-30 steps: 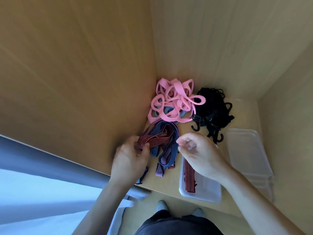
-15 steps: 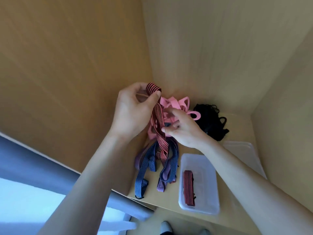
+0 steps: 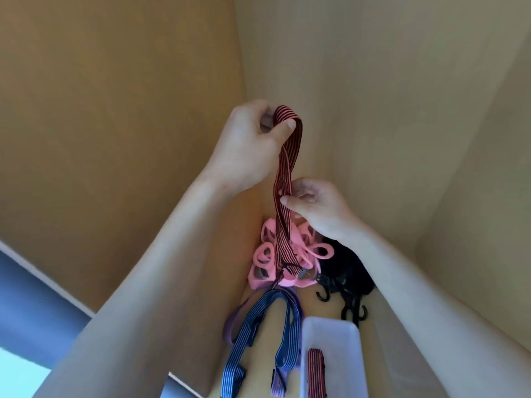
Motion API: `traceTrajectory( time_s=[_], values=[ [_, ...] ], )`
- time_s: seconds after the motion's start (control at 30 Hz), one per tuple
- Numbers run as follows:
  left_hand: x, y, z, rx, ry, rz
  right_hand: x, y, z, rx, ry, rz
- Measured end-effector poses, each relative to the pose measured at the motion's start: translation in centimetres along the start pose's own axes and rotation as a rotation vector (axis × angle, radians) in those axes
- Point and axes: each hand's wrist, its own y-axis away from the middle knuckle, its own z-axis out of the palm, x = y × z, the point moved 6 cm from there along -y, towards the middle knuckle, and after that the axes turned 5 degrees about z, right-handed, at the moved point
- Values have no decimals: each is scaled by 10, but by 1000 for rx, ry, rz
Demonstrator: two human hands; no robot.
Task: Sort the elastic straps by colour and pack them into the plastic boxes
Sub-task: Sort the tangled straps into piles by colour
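I count two red-striped straps, the hanging strap (image 3: 283,179) at twelve o'clock and the packed strap (image 3: 316,372) at five in the one plastic box (image 3: 330,326), one blue strap (image 3: 258,317) and one purple strap (image 3: 238,320) at six, and two tangles past counting, the pink heap (image 3: 264,254) and the black heap (image 3: 347,271).

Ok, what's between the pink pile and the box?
In the head view, the looped end of the blue strap and part of a purple strap lie between the pink pile and the box.

Pink straps (image 3: 265,255), black hooked straps (image 3: 349,272) and blue-striped straps (image 3: 250,323) crowd a pale wooden counter (image 3: 277,328) beside a clear plastic box (image 3: 333,331).
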Motion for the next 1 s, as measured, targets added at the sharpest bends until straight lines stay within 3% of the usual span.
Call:
traceTrajectory(
  time_s=[0.2, 0.37, 0.5, 0.57, 0.63, 0.77, 1.0],
  values=[
    [31, -40, -5, -51, 31, 40, -30, -5, -44, 93, -17, -2],
    [36, -63, 4, -38, 172, -44, -42, 6, -68, 146, -15, -44],
    [35, -73, 22, -147, 382, -102, -36, 12, -81, 132, 13, -24],
    [35, -77, 29, -196, 453, -122, -30, 11, -91, 190, -98, 10],
    [38, -83, 36, -263, 444, -103, -26, 7, -104, 232, -148, 15],
    [46, -93, 46, -343, 415, -66, -30, 5, -113, 141, -69, 5],
    [46, -100, 49, -334, 423, -36, -46, 12, -142, 482, -104, -46]
  ],
)
